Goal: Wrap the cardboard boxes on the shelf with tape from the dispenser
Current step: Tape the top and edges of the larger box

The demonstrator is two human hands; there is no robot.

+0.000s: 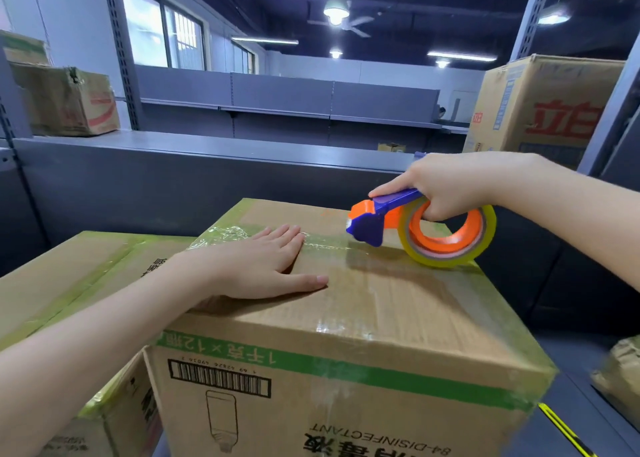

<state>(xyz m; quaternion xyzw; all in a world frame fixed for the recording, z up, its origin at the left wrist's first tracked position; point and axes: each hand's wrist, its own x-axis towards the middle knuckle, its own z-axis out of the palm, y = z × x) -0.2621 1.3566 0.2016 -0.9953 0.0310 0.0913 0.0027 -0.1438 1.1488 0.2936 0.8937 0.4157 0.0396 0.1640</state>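
Taping the near cardboard box (346,304) top.
Left hand (256,266) flat, pinning tape strip (322,243); right hand (450,186) grips dispenser (415,228) at the far right. Risk: slack tape wrinkles, as at the far-left end.

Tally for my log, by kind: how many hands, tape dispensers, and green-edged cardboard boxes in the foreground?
Hands: 2 (left hand flat on the centre box, right hand gripping the tape dispenser)
Tape dispensers: 1
Green-edged boxes: 2 (centre box, left box beside it)
Total: 5
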